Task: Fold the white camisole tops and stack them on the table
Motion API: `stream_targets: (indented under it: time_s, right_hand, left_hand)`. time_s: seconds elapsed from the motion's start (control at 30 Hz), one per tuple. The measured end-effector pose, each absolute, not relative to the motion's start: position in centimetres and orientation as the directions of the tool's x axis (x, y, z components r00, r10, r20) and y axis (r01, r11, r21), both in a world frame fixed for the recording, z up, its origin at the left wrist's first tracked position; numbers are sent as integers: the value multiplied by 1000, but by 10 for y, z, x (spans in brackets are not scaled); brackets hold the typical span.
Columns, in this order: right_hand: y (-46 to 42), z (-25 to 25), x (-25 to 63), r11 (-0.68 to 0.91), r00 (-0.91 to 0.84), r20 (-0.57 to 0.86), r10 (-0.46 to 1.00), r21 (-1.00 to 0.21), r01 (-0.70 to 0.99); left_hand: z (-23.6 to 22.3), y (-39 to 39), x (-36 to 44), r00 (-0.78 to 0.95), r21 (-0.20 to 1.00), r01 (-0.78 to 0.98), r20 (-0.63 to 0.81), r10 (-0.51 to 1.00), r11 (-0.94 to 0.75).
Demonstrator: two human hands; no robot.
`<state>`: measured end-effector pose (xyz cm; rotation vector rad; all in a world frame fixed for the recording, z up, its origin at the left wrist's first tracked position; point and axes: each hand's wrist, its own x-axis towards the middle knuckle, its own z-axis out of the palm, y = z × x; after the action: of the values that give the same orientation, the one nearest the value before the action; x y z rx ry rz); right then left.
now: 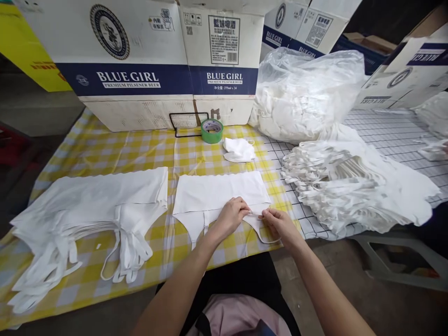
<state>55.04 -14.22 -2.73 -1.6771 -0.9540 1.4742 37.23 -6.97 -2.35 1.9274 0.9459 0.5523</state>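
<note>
A white strappy camisole top (220, 191) lies flat in front of me, its wavy edge away from me and its thin straps towards me. Over its near right part, my left hand (234, 214) pinches a piece of the white strap. Just to the right, my right hand (280, 224) pinches the same strap, with a short length between the two hands. A loop of strap hangs below my right fingers. What lies right at the fingertips is too small to make out. To the left rests a stack of similar white tops (101, 196), straps bunched at the near side.
A large heap of white garments (350, 182) lies at right, before a clear plastic bag (311, 88) of white cloth. Green tape (212, 131), a black wire frame (185, 126) and a small white cloth piece (239, 150) sit beyond the top. Beer cartons (140, 51) stand behind.
</note>
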Motion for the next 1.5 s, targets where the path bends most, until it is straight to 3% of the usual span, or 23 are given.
stream_targets:
  time_s: [0.1,0.2,0.3,0.4,0.53,0.67,0.73,0.87,1.0,1.23,1.37,1.5]
  right_hand:
    - [-143,-22,549,-442,103,-431,897,-883,157]
    - [-150,-4,542,-270,20,-286,958,-876,401]
    - [-164,14,535,-29,-235,-231,944,-769,639]
    - [-174,21,528,105,-242,-143,960,-614,782]
    - [-179,15,506,43,-126,-100,987,-590,806]
    - [-190,3,471,54,-228,-187,956,-649,759]
    - [-197,-3,455,61,-264,-209,942,-665,745]
    - [-205,-14,434,62,-256,-182,949,-691,720]
    - [-196,-23,417,136,-229,-62,971,-647,750]
    - [-157,-28,395,349,-329,136,934,-530,773]
    - [-143,-23,396,324,-318,136,938,-663,674]
    - [-128,-20,401,108,-219,-16,976,-834,541]
  left_hand:
    - [-16,-74,372,589,878,393,-12,808,-273]
    - [-3,-90,354,499,890,383,25,866,-246]
    - [4,-117,311,309,849,486,55,950,-207]
    - [0,-150,261,102,741,662,57,993,-111]
    - [-16,-194,226,178,582,792,74,981,-187]
    - [-29,-218,233,275,467,838,83,958,-281]
    - [-30,-220,237,246,489,834,81,966,-254]
    - [-23,-214,233,183,642,753,5,983,-144]
    - [-18,-210,226,188,743,661,-29,982,-105]
    - [-2,-202,232,189,831,549,-13,982,-95]
    - [8,-185,234,136,903,426,6,991,-64]
    - [4,-156,236,71,973,229,-41,997,23]
